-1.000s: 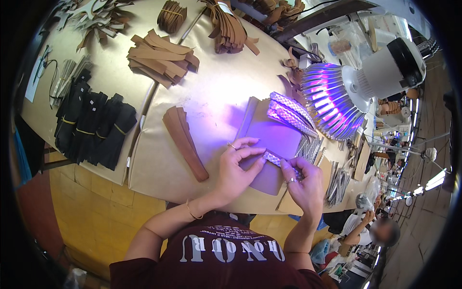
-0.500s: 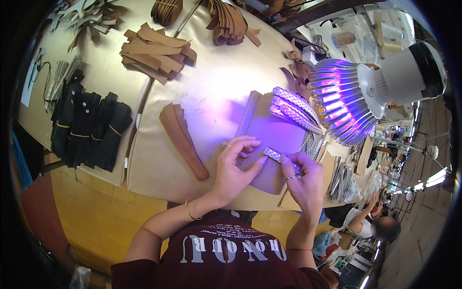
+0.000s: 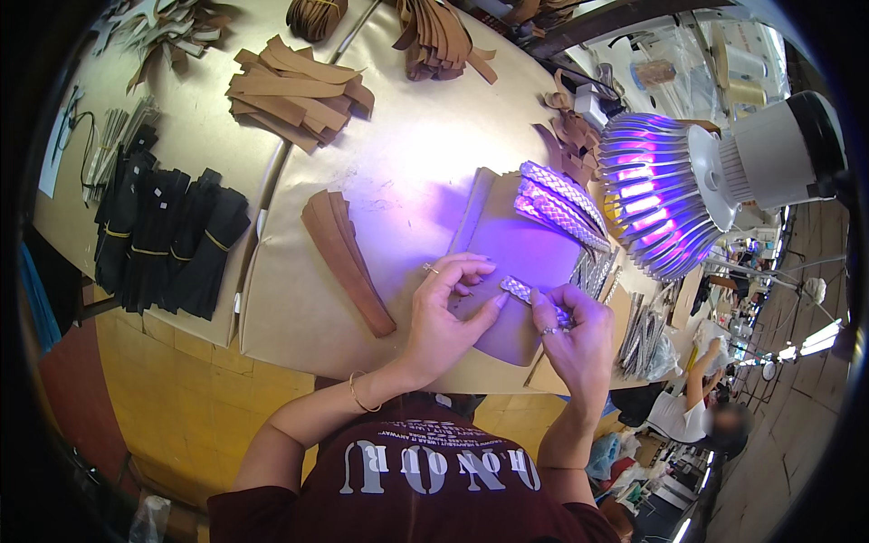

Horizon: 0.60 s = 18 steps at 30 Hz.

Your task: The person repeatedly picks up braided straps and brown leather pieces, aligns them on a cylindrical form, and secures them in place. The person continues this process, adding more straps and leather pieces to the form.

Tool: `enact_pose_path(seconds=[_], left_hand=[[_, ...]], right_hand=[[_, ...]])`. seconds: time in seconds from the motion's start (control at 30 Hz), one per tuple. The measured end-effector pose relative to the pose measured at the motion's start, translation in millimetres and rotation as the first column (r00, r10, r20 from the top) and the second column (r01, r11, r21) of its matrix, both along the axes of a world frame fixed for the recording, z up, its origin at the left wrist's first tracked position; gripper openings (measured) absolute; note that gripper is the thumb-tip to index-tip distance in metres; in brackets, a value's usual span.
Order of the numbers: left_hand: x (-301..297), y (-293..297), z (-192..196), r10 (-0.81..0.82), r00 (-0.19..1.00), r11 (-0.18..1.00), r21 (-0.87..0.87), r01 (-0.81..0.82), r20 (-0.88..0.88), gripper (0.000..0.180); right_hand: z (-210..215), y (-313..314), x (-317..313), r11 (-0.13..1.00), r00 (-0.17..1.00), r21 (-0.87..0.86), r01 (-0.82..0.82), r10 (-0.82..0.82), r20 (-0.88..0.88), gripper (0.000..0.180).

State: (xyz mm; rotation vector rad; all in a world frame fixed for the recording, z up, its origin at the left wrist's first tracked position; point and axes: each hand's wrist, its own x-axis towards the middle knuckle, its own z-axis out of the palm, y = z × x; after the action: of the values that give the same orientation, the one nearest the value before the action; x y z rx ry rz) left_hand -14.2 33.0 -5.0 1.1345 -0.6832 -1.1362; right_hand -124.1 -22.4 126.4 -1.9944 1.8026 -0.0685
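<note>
Head view, left hand: the bare left hand (image 3: 448, 317) is over the near-left edge of the flat brown board (image 3: 520, 244); its thumb and index finger stand apart, with the thumb tip just beside the strip's end.
Right hand: the bare right hand (image 3: 577, 333) has its thumb and fingertips clamped on the narrow, pale braided strip.
Braided strip: this narrow, pale braided strip (image 3: 517, 289) is above the near part of the board, its free end pointing toward the left hand; the rest is partly hidden by the right fingers.
Board: it lies on the table covered in shiny gold sheeting (image 3: 434, 136), with a bundle of pale flat braids (image 3: 554, 201) across its far right part.
Lamp: a round lamp with silver fins (image 3: 647, 195), glowing violet, is to the right of the braids.
Left of the board: a fanned stack of reddish-brown leather strips (image 3: 347, 262).
Farther left: banded bundles of black strips (image 3: 172, 240).
Far side: a loose pile of tan strips (image 3: 299, 95).
</note>
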Motion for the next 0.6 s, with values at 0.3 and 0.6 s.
enact_pose_path(seconds=[0.3, 0.6], left_hand=[[2, 10, 12, 0.076, 0.758, 0.948, -0.282, 0.146, 0.647, 0.033], [3, 7, 19, 0.078, 0.679, 0.933, -0.293, 0.209, 0.730, 0.030]], right_hand=[[-4, -1, -2, 0.999, 0.998, -0.040, -0.020, 0.022, 0.052, 0.026], [6, -2, -48, 0.999, 0.997, 0.018, 0.048, -0.049, 0.061, 0.037]])
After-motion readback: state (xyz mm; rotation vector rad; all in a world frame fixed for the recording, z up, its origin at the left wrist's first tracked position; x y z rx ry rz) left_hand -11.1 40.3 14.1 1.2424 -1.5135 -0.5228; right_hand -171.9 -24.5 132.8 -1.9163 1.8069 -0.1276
